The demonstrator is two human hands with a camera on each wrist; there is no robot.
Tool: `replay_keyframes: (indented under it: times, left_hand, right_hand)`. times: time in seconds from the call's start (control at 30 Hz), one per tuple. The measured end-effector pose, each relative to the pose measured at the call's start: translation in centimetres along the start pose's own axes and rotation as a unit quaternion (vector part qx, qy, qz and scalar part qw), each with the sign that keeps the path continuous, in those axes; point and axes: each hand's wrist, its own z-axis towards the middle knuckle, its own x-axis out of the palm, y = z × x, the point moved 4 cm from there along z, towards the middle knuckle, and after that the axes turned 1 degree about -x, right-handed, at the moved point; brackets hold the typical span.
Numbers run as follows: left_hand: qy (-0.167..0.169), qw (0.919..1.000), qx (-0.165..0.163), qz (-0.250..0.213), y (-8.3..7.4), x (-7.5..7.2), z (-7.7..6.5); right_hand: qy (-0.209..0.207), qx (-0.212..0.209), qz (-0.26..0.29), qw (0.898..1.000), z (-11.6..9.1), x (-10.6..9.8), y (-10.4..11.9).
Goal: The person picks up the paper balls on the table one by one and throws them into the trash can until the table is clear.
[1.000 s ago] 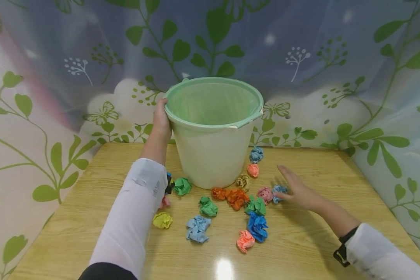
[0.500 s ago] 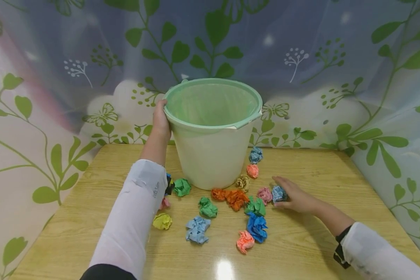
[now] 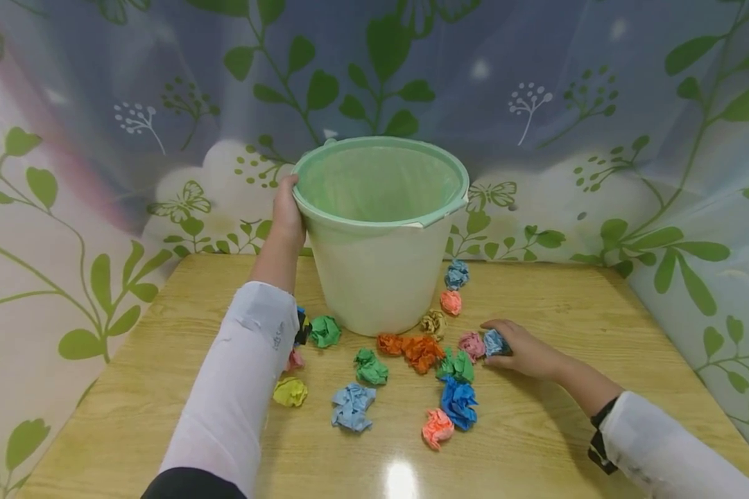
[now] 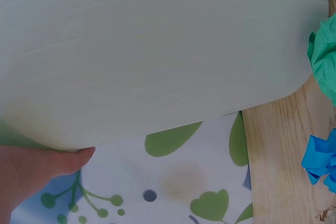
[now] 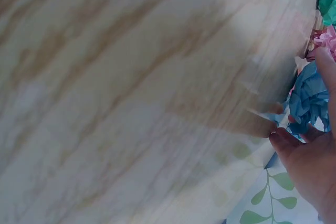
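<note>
A pale green-white plastic bucket [image 3: 377, 277] stands upright at the back of the table. My left hand [image 3: 287, 213] grips its rim at the left side; in the left wrist view the thumb lies along the bucket's edge. On the right, my right hand [image 3: 527, 352] has its thumb and fingers around a light blue crumpled paper ball [image 3: 494, 342], low at the table. The same blue paper ball [image 5: 308, 98] shows between thumb and fingers in the right wrist view. A pink paper ball [image 3: 471, 346] sits directly beside it. The bucket's bottom is hidden from above.
Several more crumpled paper balls lie before the bucket, among them an orange one [image 3: 422, 354], a dark blue one [image 3: 458, 404], a yellow one [image 3: 290, 392] and a pale blue one [image 3: 352, 408]. Leaf-printed cloth [image 3: 568, 208] walls the wooden table [image 3: 524, 450] at back and sides.
My right hand has come down and left onto the light blue paper ball, its fingers closing around it. The left hand and the bucket stay in place.
</note>
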Motion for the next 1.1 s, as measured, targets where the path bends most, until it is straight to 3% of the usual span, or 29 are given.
replay_keyframes:
  times: [0.6,1.1]
  left_hand:
    - [0.001,1.0,0.006,-0.002,-0.02,0.06,-0.05]
    - [0.0,0.9999,0.015,0.001,0.07,0.0,0.06]
  right_hand:
    - [-0.006,-0.002,-0.028,1.0,0.41,-0.17,0.6]
    - [-0.012,0.025,-0.035,0.999,0.8,0.03,0.17]
